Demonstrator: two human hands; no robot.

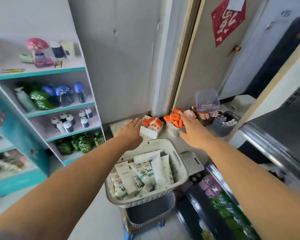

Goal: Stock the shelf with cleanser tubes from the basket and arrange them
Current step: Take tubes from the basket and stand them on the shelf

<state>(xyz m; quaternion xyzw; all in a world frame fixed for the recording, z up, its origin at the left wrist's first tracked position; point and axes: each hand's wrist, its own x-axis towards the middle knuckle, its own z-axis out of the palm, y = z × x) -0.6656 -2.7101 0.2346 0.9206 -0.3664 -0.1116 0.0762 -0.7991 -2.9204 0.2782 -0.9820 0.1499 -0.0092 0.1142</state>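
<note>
A white slatted basket (180,168) stands in the lower middle, stacked on a grey one, and holds several white cleanser tubes (142,172) lying on top of each other. My left hand (131,132) is stretched out flat above the basket's far rim, fingers straight, holding nothing. My right hand (191,130) reaches forward past the basket's right corner, fingers straight and empty, near the orange boxes. The teal-edged shelf (42,73) rises at the left, stocked with bottles and pouches.
A white box (150,133) and a small white basket (173,131), both full of orange packets, sit on the floor by the wall. A clear lidded tub (207,99) and a grey pen bin (222,127) stand right of them. A dark cabinet (275,122) fills the right side.
</note>
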